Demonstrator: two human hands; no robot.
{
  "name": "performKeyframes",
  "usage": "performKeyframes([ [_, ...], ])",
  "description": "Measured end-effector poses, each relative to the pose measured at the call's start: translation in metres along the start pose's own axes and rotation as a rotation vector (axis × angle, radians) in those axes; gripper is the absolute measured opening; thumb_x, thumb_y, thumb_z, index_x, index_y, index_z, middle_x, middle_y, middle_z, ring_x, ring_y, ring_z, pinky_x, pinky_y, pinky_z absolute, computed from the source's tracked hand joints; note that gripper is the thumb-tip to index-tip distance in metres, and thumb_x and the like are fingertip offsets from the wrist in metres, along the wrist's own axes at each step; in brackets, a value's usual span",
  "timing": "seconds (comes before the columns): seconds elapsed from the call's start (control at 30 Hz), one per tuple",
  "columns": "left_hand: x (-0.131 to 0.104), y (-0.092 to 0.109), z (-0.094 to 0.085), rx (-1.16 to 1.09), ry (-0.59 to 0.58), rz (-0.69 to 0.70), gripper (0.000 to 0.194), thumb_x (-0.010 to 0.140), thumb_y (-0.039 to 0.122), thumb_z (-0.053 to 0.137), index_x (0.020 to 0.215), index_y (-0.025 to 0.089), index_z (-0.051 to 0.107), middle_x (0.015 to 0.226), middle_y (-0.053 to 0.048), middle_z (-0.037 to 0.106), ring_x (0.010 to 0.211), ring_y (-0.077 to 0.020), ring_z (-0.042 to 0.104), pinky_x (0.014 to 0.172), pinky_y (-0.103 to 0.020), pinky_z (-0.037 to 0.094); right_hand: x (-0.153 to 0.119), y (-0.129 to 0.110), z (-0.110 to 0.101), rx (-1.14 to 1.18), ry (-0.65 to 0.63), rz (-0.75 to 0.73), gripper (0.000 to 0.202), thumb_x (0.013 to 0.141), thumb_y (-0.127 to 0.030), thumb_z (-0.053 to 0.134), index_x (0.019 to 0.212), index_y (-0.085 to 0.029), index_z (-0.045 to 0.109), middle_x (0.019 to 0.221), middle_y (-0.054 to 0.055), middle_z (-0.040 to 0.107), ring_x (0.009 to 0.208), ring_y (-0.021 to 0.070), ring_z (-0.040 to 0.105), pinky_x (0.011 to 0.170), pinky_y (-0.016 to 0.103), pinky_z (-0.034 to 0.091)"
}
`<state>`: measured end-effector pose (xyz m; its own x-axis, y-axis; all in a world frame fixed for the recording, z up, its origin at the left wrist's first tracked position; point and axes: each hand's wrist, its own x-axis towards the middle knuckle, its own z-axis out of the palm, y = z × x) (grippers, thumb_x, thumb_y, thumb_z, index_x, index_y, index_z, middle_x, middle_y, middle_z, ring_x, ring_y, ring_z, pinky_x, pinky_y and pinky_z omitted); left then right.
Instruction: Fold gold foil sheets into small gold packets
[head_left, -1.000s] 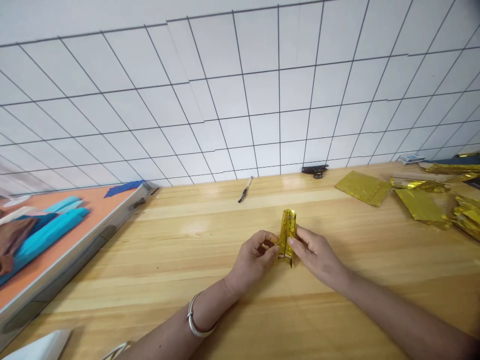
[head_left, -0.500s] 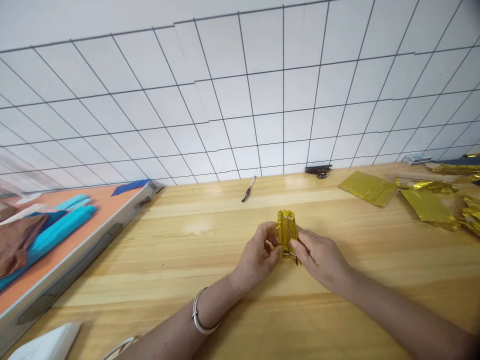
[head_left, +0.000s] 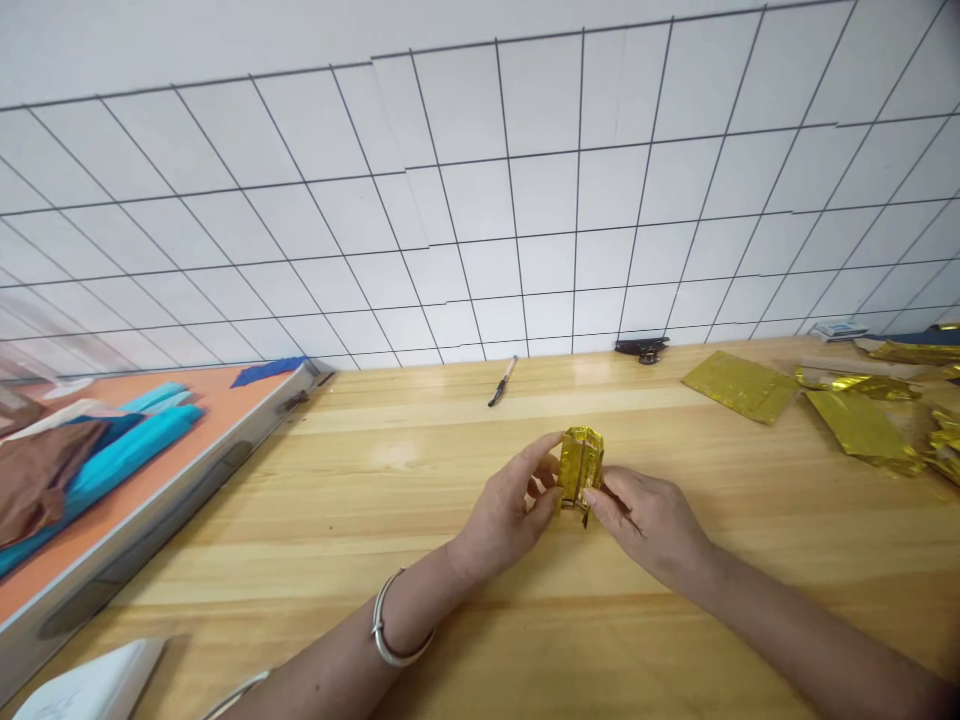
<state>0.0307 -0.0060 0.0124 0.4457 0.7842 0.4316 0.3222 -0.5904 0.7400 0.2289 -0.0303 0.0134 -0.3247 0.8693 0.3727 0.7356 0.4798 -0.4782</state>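
A small folded piece of gold foil paper (head_left: 580, 464) stands upright between my two hands, with a seam down its front and a flap sticking out at the bottom. On its left side my left hand (head_left: 517, 505) pinches it, the index finger reaching to the top edge and the thumb low down. My right hand (head_left: 646, 512) grips the lower right side, its thumb on the front. The fingers behind the foil are partly hidden. A bangle (head_left: 384, 620) circles my left wrist.
A pen (head_left: 502, 382) and a black clip-like object (head_left: 642, 348) lie near the tiled wall (head_left: 540, 200). Flat gold sheets (head_left: 741, 387) and crumpled gold foil (head_left: 946, 440) are at right. At left, an orange-topped board (head_left: 225, 425) bears coloured fabric or paper; a white object (head_left: 101, 680) sits below.
The folded gold foil has turned slightly and its top looks wider. My left index finger has moved up to its upper edge. The whole view has shifted a little.
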Motion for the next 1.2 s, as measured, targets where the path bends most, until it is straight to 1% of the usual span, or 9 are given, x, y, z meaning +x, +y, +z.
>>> performKeyframes([
  [0.07, -0.002, -0.002, 0.002, 0.070, -0.008, 0.040, 0.058, 0.083, 0.008, 0.048, 0.136, 0.026, 0.030, 0.097, -0.003, 0.058, 0.080, -0.0113, 0.055, 0.070, -0.025, 0.048, 0.000, 0.000, -0.001, -0.002, -0.008, 0.002, 0.023, 0.092, -0.034, 0.040, 0.077, -0.021, 0.050, 0.069, -0.001, 0.058, 0.062, 0.0119, 0.053, 0.059, 0.024, 0.036],
  [0.2, -0.005, -0.004, 0.007, 0.225, -0.028, 0.179, 0.058, 0.086, 0.010, 0.046, 0.137, 0.029, 0.025, 0.102, -0.005, 0.058, 0.084, -0.0136, 0.056, 0.073, -0.028, 0.049, -0.001, 0.000, -0.001, -0.018, -0.005, 0.003, 0.024, 0.091, -0.034, 0.041, 0.075, -0.020, 0.050, 0.068, -0.001, 0.059, 0.060, 0.0117, 0.052, 0.057, 0.024, 0.035],
  [0.27, -0.004, -0.003, 0.008, 0.271, -0.045, 0.207, 0.059, 0.087, 0.011, 0.046, 0.138, 0.030, 0.023, 0.104, -0.006, 0.057, 0.085, -0.0144, 0.057, 0.073, -0.029, 0.049, -0.001, 0.000, -0.001, -0.026, -0.003, 0.004, 0.024, 0.091, -0.034, 0.042, 0.073, -0.020, 0.049, 0.067, -0.001, 0.059, 0.058, 0.0116, 0.051, 0.057, 0.024, 0.035],
  [0.43, -0.004, 0.000, 0.009, 0.290, -0.053, 0.173, 0.058, 0.088, 0.012, 0.046, 0.138, 0.030, 0.022, 0.105, -0.006, 0.057, 0.086, -0.0151, 0.058, 0.072, -0.028, 0.050, -0.002, -0.001, 0.000, -0.036, 0.000, 0.000, 0.024, 0.091, -0.034, 0.042, 0.071, -0.021, 0.048, 0.065, -0.001, 0.058, 0.057, 0.0117, 0.050, 0.055, 0.024, 0.033],
  [0.67, -0.005, -0.002, 0.010, 0.221, -0.056, 0.109, 0.057, 0.088, 0.013, 0.045, 0.138, 0.028, 0.025, 0.103, -0.006, 0.055, 0.082, -0.0132, 0.057, 0.071, -0.027, 0.050, -0.002, -0.002, 0.002, -0.039, -0.014, 0.001, 0.024, 0.091, -0.035, 0.042, 0.072, -0.021, 0.047, 0.067, -0.001, 0.058, 0.059, 0.0122, 0.051, 0.057, 0.024, 0.035],
  [0.8, -0.004, 0.004, 0.010, 0.219, -0.074, 0.091, 0.056, 0.088, 0.014, 0.046, 0.137, 0.029, 0.026, 0.102, -0.005, 0.055, 0.083, -0.0134, 0.057, 0.072, -0.027, 0.050, -0.002, -0.002, 0.002, -0.041, -0.014, -0.003, 0.023, 0.091, -0.035, 0.042, 0.074, -0.021, 0.049, 0.069, 0.000, 0.060, 0.061, 0.0123, 0.053, 0.058, 0.024, 0.037],
  [0.97, -0.003, 0.011, 0.009, 0.175, -0.061, 0.063, 0.054, 0.086, 0.012, 0.048, 0.135, 0.027, 0.030, 0.096, -0.003, 0.055, 0.074, -0.0109, 0.055, 0.068, -0.024, 0.049, -0.002, -0.002, 0.002, -0.043, -0.012, -0.020, 0.023, 0.092, -0.034, 0.040, 0.077, -0.020, 0.050, 0.071, 0.000, 0.061, 0.063, 0.0126, 0.055, 0.059, 0.025, 0.038],
  [1.1, 0.000, 0.014, 0.009, 0.102, -0.021, 0.027, 0.051, 0.084, 0.010, 0.050, 0.131, 0.023, 0.037, 0.090, -0.003, 0.056, 0.072, -0.0107, 0.053, 0.068, -0.024, 0.049, -0.003, -0.002, 0.002, -0.032, -0.034, -0.037, 0.026, 0.092, -0.036, 0.040, 0.075, -0.020, 0.051, 0.071, 0.001, 0.060, 0.064, 0.0133, 0.055, 0.060, 0.025, 0.039],
  [1.2, 0.003, 0.017, 0.007, 0.044, 0.003, -0.019, 0.036, 0.084, 0.013, 0.052, 0.119, 0.020, 0.050, 0.088, -0.004, 0.057, 0.076, -0.0121, 0.053, 0.072, -0.026, 0.048, -0.002, -0.003, 0.001, -0.008, -0.047, -0.070, 0.026, 0.094, -0.034, 0.037, 0.078, -0.019, 0.053, 0.074, 0.002, 0.061, 0.067, 0.0138, 0.056, 0.063, 0.026, 0.040],
])
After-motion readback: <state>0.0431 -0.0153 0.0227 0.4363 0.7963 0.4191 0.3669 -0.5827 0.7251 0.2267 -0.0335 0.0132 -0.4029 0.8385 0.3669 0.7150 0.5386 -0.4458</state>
